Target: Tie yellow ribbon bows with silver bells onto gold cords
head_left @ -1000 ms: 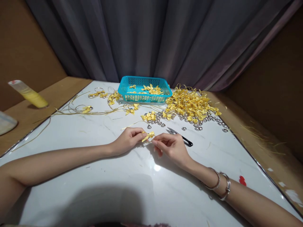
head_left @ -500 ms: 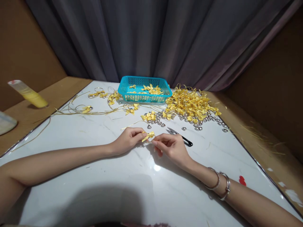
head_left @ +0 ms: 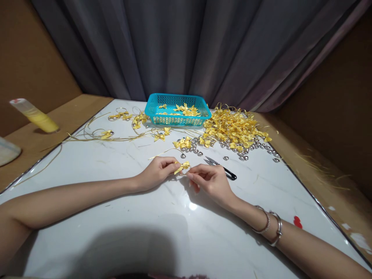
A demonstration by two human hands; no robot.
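A small yellow ribbon bow [head_left: 183, 166] is pinched between both hands just above the white marble table [head_left: 122, 209]. My left hand [head_left: 157, 172] grips its left side with closed fingers. My right hand [head_left: 211, 182] pinches its right side, fingers curled, with two bangles on that wrist. Black thread snips [head_left: 221, 168] lie just behind my right hand.
A turquoise basket [head_left: 178, 109] with several bows stands at the back. A heap of yellow bows [head_left: 232, 128] and silver bells [head_left: 252, 149] lies to its right. Loose bows and gold cords [head_left: 116, 133] spread at the left. A yellow tube [head_left: 35, 115] stands on the brown ledge.
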